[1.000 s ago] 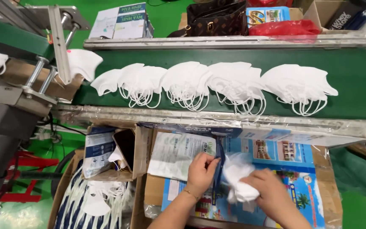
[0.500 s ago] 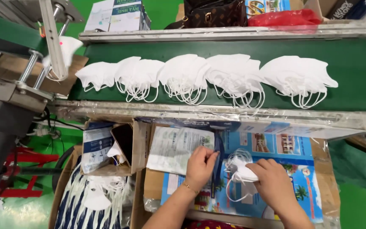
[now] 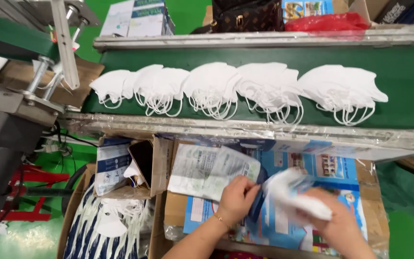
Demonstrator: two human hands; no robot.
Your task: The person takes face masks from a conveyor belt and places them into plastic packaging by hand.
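My right hand [image 3: 342, 221] grips a folded white face mask [image 3: 295, 195], blurred by motion, over a blue printed sheet [image 3: 334, 170] that lies on a cardboard box. My left hand [image 3: 236, 198] pinches the dark opening of a flat packaging bag [image 3: 256, 204] just left of the mask. A white printed pouch [image 3: 208, 170] lies under the left hand. Above, several piles of white masks [image 3: 238, 85] with ear loops sit in a row on a green conveyor belt [image 3: 408, 72].
A metal rail [image 3: 264, 129] edges the belt's near side. A small open carton [image 3: 142, 165] with packets stands at the left, above a box of blue-and-white bags [image 3: 104, 225]. Grey machinery [image 3: 5, 129] is at far left. Boxes, a dark handbag [image 3: 250, 17] and a red bag [image 3: 327, 22] lie behind the belt.
My right hand has brought the mask left and up toward the bag that the left hand holds. The row of masks on the belt has shifted to the right in view.
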